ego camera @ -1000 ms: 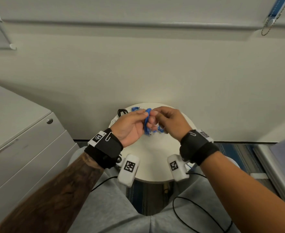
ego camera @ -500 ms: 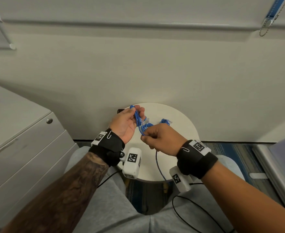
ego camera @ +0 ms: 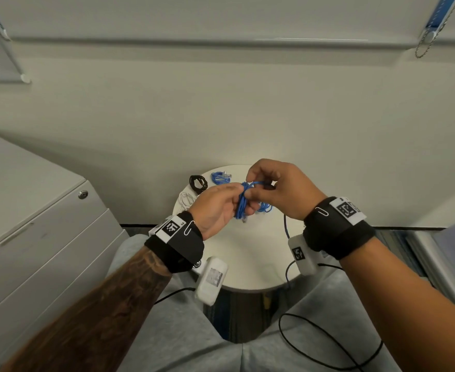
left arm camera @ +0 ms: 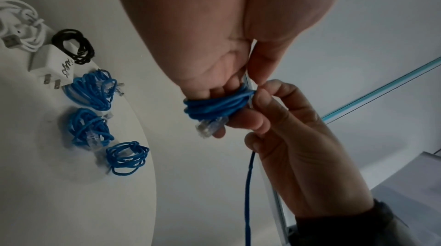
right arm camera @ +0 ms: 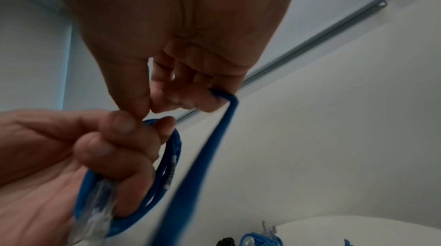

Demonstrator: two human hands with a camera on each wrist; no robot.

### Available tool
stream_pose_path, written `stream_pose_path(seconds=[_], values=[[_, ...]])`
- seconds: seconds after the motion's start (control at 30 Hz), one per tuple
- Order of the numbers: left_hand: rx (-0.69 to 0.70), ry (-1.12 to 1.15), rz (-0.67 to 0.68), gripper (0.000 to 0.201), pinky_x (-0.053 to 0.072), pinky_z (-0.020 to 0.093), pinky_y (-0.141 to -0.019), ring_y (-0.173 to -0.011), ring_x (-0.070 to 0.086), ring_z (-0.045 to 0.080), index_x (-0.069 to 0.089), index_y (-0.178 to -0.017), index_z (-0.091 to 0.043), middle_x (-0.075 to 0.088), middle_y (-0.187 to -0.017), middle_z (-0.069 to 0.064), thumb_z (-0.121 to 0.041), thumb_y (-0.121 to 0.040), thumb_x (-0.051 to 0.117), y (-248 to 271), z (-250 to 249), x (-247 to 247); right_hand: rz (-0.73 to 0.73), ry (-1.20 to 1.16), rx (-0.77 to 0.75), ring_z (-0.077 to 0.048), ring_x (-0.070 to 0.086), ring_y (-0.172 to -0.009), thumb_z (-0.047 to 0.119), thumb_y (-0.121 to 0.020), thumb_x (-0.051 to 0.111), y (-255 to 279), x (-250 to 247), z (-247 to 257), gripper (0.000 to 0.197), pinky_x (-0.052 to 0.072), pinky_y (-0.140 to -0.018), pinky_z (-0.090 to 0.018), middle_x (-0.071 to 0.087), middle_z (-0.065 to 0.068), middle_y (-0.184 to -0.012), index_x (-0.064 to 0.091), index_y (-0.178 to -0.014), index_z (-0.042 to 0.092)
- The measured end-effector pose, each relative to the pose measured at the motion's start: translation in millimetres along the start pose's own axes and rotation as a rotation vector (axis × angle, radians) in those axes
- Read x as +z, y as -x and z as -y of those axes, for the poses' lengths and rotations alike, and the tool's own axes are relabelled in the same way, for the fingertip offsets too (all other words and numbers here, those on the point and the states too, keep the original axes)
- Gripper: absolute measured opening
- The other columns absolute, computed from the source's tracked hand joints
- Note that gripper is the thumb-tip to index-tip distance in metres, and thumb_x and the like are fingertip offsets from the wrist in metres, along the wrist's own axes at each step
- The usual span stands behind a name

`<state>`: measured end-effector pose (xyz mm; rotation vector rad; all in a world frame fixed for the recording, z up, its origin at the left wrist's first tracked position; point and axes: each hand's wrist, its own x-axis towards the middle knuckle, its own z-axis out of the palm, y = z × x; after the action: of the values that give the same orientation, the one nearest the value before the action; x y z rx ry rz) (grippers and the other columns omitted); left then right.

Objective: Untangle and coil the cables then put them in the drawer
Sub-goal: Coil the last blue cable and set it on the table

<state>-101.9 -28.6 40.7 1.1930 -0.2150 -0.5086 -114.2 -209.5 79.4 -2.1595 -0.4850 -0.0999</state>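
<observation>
1. Far off to the left of my fingers stands the drawer cabinet (ego camera: 41, 237), all drawers closed. That is where the coils have to end up, so none of that step is done yet.

2. On the surface (ego camera: 248, 259), just beyond my left fingers, lie a white cable (left arm camera: 22, 29) with its charger plug (left arm camera: 51, 66), a black cable (left arm camera: 72, 46) already bundled, and three small blue bundles (left arm camera: 95, 90). I judge them parked there so both hands are free for the cable in hand.

3. My left hand (ego camera: 215, 208) is curled round the blue cable coil (left arm camera: 214, 107). The loops wrap my fingers, which act as a form so each turn comes out the same size. The clear plug (left arm camera: 210, 127) sticks out below the coil, pinned so the first end cannot slip.

4. My right hand (ego camera: 280, 191), touching the left fingertips, pinches the running strand at the top of the coil, guiding one more turn over.

5. The loose tail (left arm camera: 248, 184) hangs down below my right fingers, past the edge of the surface. I cannot see its end, so I judge several turns remain before this coil can join the others.
</observation>
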Motion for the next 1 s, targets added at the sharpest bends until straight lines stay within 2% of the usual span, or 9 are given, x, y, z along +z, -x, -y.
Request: stream_pose_path(seconds=[0.1,0.23,0.3,0.4,0.57,0.7,0.77,0.9,1.0], values=[[-0.021,-0.030,0.032,0.024,0.051,0.031,-0.073,-0.074,0.061,0.025,0.058,-0.106,0.007,0.065,-0.077,0.015,-0.002,-0.101,0.036,4.6,-3.8,-0.4,-0.054,0.050,0.002,-0.009,0.060,-0.074,0.016,-0.086,0.076,-3.8,-3.6,-9.5,0.011,0.049,-0.072,-0.020,0.066,0.011,-0.079,0.066,-0.088,0.021],[-0.033,-0.023,0.021,0.021,0.053,0.029,-0.072,-0.071,0.062,0.021,0.059,-0.105,0.007,0.063,-0.078,0.014,0.000,-0.101,0.039,5.7,-5.2,0.1,-0.071,0.021,-0.009,-0.013,0.062,-0.075,0.016,-0.087,0.077,-6.4,-5.7,-13.7,0.006,0.051,-0.071,-0.021,0.067,0.015,-0.078,0.070,-0.089,0.016],[-0.050,-0.047,0.046,0.021,0.050,0.033,-0.075,-0.068,0.061,0.020,0.058,-0.107,0.008,0.061,-0.078,0.015,-0.001,-0.101,0.040,6.0,-8.5,0.7,-0.069,0.014,-0.019,-0.015,0.063,-0.076,0.016,-0.086,0.077,-7.3,-6.4,-13.5,0.007,0.050,-0.071,-0.020,0.069,0.011,-0.079,0.072,-0.090,0.014],[-0.104,-0.010,0.101,0.023,0.051,0.037,-0.081,-0.061,0.057,0.016,0.059,-0.106,0.006,0.059,-0.072,0.010,-0.004,-0.102,0.039,6.3,-15.7,-1.2,-0.067,-0.110,-0.002,-0.017,0.063,-0.075,0.014,-0.087,0.076,-7.1,-4.7,-15.2,0.005,0.052,-0.071,-0.025,0.073,0.000,-0.083,0.074,-0.091,0.012],[-0.159,0.198,0.161,0.021,0.055,0.031,-0.073,-0.057,0.048,0.010,0.063,-0.094,-0.006,0.053,-0.067,0.000,-0.014,-0.098,0.044,5.1,-22.7,-3.9,-0.127,-0.443,0.095,-0.011,0.059,-0.066,0.012,-0.094,0.067,-5.1,15.2,-20.0,0.010,0.050,-0.058,-0.024,0.072,0.002,-0.078,0.075,-0.097,0.016],[-0.111,0.484,0.087,0.025,0.056,0.031,-0.070,-0.055,0.050,0.011,0.067,-0.089,-0.005,0.052,-0.067,-0.001,-0.016,-0.094,0.045,5.2,-20.0,-4.9,-0.175,-0.642,0.258,-0.014,0.052,-0.056,0.016,-0.100,0.059,3.0,44.4,-27.8,0.021,0.052,-0.053,-0.027,0.063,-0.012,-0.077,0.072,-0.113,0.007],[-0.052,0.577,0.017,0.022,0.057,0.031,-0.068,-0.056,0.056,0.012,0.063,-0.093,-0.003,0.056,-0.068,-0.001,-0.014,-0.094,0.043,2.6,-20.7,-6.9,-0.122,-0.603,0.301,-0.014,0.045,-0.049,0.018,-0.102,0.055,9.8,59.4,-31.0,0.024,0.053,-0.049,-0.028,0.060,-0.007,-0.070,0.070,-0.117,0.007],[0.052,0.568,-0.148,0.024,0.055,0.031,-0.082,-0.067,0.063,0.010,0.060,-0.099,-0.002,0.066,-0.081,0.003,-0.014,-0.102,0.040,-6.0,-15.8,-17.7,0.047,-0.311,0.299,-0.012,0.041,-0.048,0.023,-0.105,0.049,16.1,68.9,-27.4,0.020,0.049,-0.046,-0.028,0.059,0.003,-0.061,0.068,-0.112,0.023],[0.094,0.517,-0.253,0.026,0.055,0.029,-0.085,-0.074,0.067,0.010,0.061,-0.104,-0.001,0.069,-0.084,0.004,-0.016,-0.103,0.040,-12.9,-6.1,-26.8,0.182,-0.006,0.220,-0.005,0.047,-0.048,0.028,-0.105,0.047,14.4,63.6,-20.6,0.029,0.053,-0.054,-0.032,0.062,0.009,-0.061,0.068,-0.104,0.009]])
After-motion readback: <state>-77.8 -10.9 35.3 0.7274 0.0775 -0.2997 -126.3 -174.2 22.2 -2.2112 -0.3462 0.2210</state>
